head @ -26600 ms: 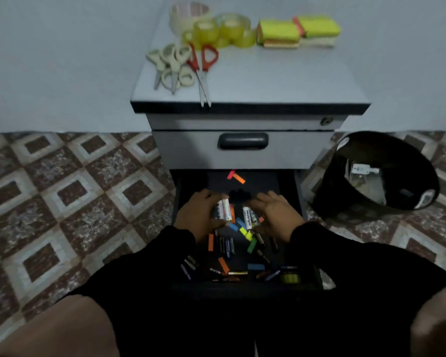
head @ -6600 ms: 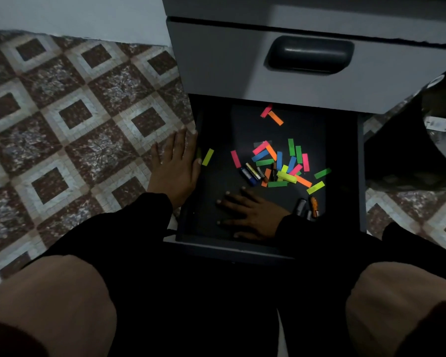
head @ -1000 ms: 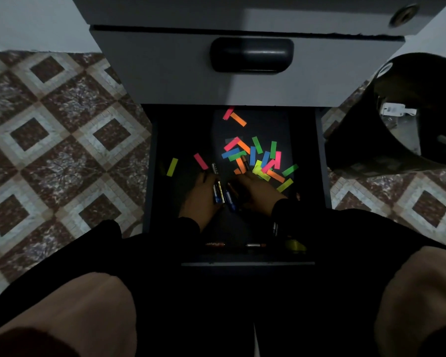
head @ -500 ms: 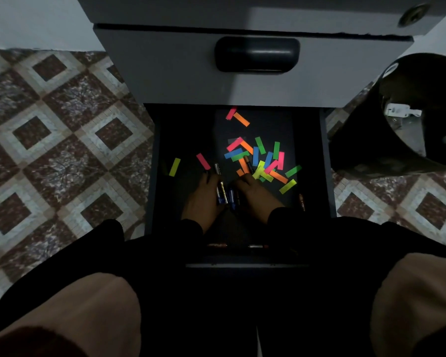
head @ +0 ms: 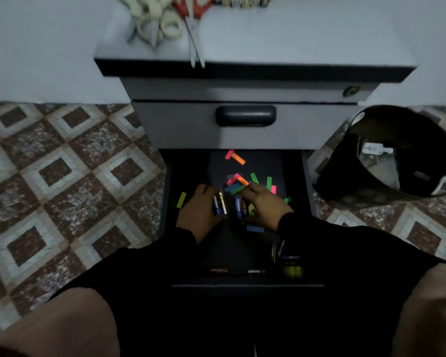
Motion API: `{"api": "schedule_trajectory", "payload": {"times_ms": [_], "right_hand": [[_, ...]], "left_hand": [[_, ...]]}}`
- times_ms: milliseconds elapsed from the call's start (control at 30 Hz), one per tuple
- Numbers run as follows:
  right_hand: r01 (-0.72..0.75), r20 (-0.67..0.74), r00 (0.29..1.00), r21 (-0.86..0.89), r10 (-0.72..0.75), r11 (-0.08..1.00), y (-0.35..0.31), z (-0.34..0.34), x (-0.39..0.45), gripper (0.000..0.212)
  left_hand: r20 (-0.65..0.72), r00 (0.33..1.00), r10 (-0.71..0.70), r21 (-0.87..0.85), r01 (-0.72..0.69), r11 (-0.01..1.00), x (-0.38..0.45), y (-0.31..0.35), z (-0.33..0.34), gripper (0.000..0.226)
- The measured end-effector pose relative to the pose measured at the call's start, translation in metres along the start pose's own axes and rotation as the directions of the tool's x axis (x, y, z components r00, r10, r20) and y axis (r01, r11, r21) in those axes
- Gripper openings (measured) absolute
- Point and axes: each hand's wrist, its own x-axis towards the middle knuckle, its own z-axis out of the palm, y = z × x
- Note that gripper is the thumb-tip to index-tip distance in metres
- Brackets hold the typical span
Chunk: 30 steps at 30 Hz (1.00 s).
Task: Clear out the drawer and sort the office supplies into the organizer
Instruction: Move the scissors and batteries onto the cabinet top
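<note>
Batteries (head: 220, 203) are sitting bunched in the left hand (head: 200, 210) at frame centre, long axes pointing up-frame; the right hand (head: 264, 202) is gripping more just beside it in the open drawer (head: 294, 176), loose batteries lying below-right of its fingers.

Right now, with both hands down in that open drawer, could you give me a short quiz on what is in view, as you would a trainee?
1. True or false: the left hand holds batteries.
2. Which lies alone near the drawer's left wall: A) a yellow-green strip, B) the red-handled scissors, C) a tape roll?
3. Fill in: right of the cabinet lies a tipped black ____.

Key: 1 true; 2 A; 3 bin. The right hand also has a grip on batteries.
</note>
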Motion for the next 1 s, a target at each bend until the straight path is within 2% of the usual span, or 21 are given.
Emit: {"api": "schedule_trajectory", "payload": {"times_ms": [333,533,767,1000], "right_hand": [[0.125,-0.168,0.975,-0.107,-0.142,0.986,-0.051,-0.14,-0.032,0.062],[0.127,-0.285,0.942,-0.188,-0.178,0.974,-0.077,-0.225,-0.048,0.062],[0.105,-0.347,0.925,-0.16,-0.155,0.982,-0.087,-0.288,-0.033,0.061],[0.044,-0.35,0.931,-0.179,-0.106,0.983,-0.089,-0.318,0.026,0.065]], "left_hand": [[-0.138,0.968,0.21,0.094,-0.199,0.976,-0.013,0.074,-0.115,0.057],[-0.229,0.906,0.357,0.164,-0.326,0.931,-0.019,0.118,-0.18,0.055],[-0.286,0.891,0.353,0.281,-0.275,0.92,-0.008,0.152,-0.234,0.058],[-0.305,0.896,0.321,0.327,-0.218,0.919,0.02,0.147,-0.262,0.061]]}}
